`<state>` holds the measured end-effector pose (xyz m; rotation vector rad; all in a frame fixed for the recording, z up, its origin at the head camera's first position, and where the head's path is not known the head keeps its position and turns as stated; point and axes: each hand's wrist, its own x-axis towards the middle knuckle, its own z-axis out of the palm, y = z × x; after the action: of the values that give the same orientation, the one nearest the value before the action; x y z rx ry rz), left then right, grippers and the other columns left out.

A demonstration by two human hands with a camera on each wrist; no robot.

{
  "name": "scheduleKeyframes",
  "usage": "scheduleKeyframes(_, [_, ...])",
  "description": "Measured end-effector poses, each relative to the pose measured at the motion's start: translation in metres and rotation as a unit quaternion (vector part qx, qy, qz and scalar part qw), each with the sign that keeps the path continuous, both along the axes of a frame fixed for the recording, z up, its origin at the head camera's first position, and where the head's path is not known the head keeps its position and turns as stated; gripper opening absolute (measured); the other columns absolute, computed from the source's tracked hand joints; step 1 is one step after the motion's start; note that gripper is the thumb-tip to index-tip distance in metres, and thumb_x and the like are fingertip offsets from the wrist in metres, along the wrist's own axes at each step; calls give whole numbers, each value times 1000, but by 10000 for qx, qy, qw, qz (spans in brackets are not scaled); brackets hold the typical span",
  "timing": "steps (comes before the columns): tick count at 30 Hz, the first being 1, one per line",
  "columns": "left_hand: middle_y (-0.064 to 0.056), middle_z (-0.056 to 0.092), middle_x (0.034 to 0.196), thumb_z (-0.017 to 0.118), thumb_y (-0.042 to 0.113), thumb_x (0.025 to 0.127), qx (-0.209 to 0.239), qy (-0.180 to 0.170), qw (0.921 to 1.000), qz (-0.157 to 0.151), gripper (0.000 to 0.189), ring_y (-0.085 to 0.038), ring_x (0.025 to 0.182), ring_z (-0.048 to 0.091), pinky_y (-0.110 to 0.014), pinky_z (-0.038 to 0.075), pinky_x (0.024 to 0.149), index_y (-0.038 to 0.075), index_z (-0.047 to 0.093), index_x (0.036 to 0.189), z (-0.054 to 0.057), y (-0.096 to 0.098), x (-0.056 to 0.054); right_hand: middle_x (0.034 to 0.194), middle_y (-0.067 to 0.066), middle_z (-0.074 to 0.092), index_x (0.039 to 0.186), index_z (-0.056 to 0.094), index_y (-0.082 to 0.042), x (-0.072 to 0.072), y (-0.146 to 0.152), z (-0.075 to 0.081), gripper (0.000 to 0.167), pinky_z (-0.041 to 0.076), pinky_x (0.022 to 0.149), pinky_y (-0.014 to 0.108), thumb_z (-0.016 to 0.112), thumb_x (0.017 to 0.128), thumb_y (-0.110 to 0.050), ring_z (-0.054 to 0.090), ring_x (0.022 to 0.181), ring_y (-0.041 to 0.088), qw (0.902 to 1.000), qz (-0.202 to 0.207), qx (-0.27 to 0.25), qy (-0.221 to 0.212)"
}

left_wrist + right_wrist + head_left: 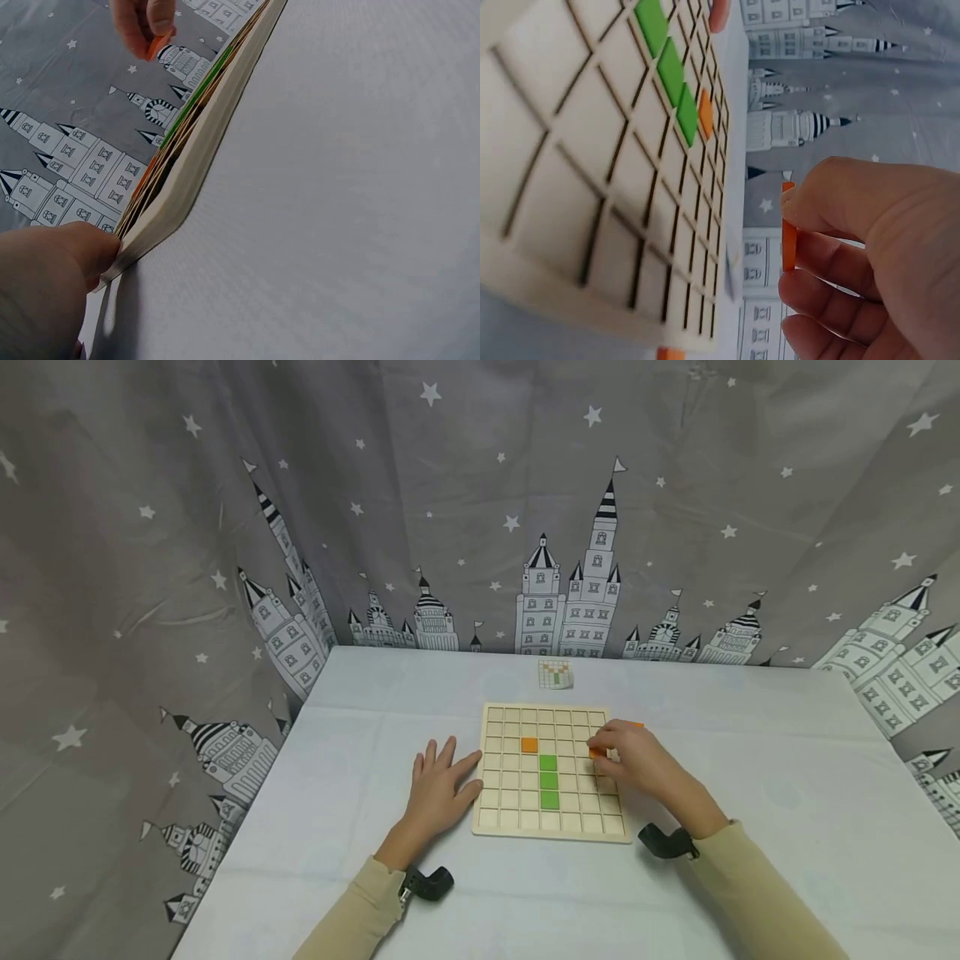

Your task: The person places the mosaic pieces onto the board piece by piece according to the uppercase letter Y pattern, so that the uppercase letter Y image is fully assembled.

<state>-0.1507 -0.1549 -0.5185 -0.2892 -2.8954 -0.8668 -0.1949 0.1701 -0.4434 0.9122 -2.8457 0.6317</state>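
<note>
A wooden grid board (509, 819) lies on the white table. Three green square tiles (549, 781) sit in one column of its cells, and an orange tile (529, 745) fills a cell up and to the left of them. Over the board's right side, my right hand (643, 762) pinches another orange square tile (789, 240) between thumb and fingers, held on edge above the grid. My left hand (437, 792) rests on the table with fingers spread, its thumb and forefinger touching the board's left edge.
Behind the board lies a small pattern card (556, 674) showing a coloured grid. A further orange tile (637, 724) peeks out beyond my right hand, just off the board's right edge. A grey curtain (465, 485) printed with castles and stars hangs behind the table.
</note>
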Motion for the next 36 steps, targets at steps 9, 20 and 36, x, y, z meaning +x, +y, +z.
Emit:
scheduleKeyframes(9, [-29, 41, 158, 62, 31, 95, -2, 27, 10000, 11, 47, -58, 150, 22, -75, 17, 118, 15, 65, 139, 0, -1, 0, 99, 9, 73, 104, 78, -1, -14, -29, 10, 17, 58, 83, 42, 75, 88, -6, 68, 93, 25, 9996, 250, -95, -118])
scheduleKeyframes(20, [-29, 41, 158, 62, 31, 95, -20, 18, 10000, 21, 47, -58, 150, 23, -75, 18, 117, 14, 65, 139, 0, -1, 0, 102, 9, 73, 108, 78, -2, -32, -48, 3, 19, 57, 84, 41, 73, 91, -7, 67, 92, 23, 9985, 210, -128, -491])
scheduleKeyframes(36, [-29, 41, 157, 62, 31, 95, -12, -17, 10000, -6, 46, -59, 150, 23, -75, 18, 117, 15, 65, 138, -1, -1, -1, 104, 11, 75, 107, 79, -2, -50, -86, -1, 18, 59, 83, 39, 71, 91, -6, 70, 95, 25, 9978, 607, -96, -241])
